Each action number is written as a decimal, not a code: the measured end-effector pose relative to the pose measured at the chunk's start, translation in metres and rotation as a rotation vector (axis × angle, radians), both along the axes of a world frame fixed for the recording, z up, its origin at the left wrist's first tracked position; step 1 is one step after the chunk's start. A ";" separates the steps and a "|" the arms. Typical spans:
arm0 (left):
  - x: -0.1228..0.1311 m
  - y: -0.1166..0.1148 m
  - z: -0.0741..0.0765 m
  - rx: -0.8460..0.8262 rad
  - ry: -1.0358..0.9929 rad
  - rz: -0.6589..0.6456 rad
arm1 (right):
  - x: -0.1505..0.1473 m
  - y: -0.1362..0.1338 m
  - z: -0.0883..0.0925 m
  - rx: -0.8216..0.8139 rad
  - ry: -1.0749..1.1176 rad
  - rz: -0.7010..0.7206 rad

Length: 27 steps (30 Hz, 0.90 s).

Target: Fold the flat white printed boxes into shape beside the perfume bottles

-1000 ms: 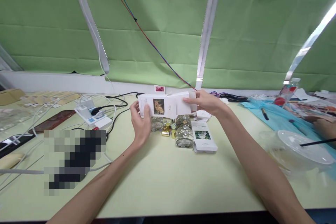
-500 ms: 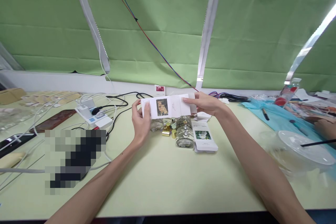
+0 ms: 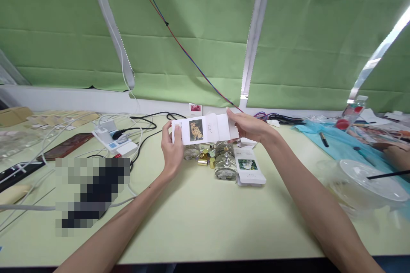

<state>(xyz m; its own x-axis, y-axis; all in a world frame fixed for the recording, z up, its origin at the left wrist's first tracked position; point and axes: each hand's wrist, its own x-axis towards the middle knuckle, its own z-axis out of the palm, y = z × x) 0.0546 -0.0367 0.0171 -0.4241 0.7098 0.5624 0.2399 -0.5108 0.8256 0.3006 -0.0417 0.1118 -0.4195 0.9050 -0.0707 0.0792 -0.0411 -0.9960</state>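
Observation:
Over the middle of the table I hold a flat white cardboard box [image 3: 212,129] with a yellow-flower picture, its flaps open at the right end. My left hand [image 3: 173,147] grips the left end, thumb across the front. At the flap end, my right hand [image 3: 248,127] is closed around the edge, thumb at the top and fingers partly hidden behind. Just below stand clear glass bottles [image 3: 226,173] beside several gold caps [image 3: 212,162]. Another white box [image 3: 248,166] with a white-flower picture lies to their right, its near flap open.
Left are a power strip [image 3: 117,145], tangled cables, a reddish-brown phone [image 3: 65,146] and a blurred-out dark patch. To the right are a lidded plastic cup [image 3: 373,179] with a straw, a blue sheet [image 3: 310,132], a pen [image 3: 323,139] and another person's hand [image 3: 397,155].
My right thumb has slid from the box's front up to its top edge, and the right-end flaps show more. The left hand keeps its grip, with the box slightly tilted.

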 end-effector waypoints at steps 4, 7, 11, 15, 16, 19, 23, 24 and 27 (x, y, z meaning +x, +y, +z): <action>0.000 -0.001 -0.001 -0.022 0.008 -0.008 | -0.004 -0.004 0.004 -0.036 0.043 -0.036; 0.000 -0.001 -0.001 -0.041 0.007 -0.010 | -0.005 -0.004 0.006 -0.049 0.055 -0.062; 0.000 -0.001 -0.001 -0.028 0.000 -0.012 | -0.004 -0.003 0.005 -0.038 0.050 -0.054; 0.000 0.000 -0.002 -0.030 -0.010 -0.020 | -0.002 -0.004 0.004 0.020 0.058 -0.010; 0.000 0.000 -0.002 -0.030 -0.011 -0.023 | -0.002 -0.005 0.005 0.037 0.062 0.000; 0.000 0.001 -0.002 -0.026 -0.011 -0.025 | 0.000 -0.007 0.006 0.071 0.069 0.029; 0.000 0.002 -0.002 -0.026 -0.022 -0.015 | 0.002 -0.009 0.008 0.090 0.069 0.051; 0.000 0.002 -0.002 -0.030 -0.028 -0.015 | 0.002 -0.009 0.008 0.096 0.066 0.055; 0.000 0.003 -0.002 -0.039 -0.055 -0.029 | 0.005 -0.009 0.008 0.118 0.054 0.065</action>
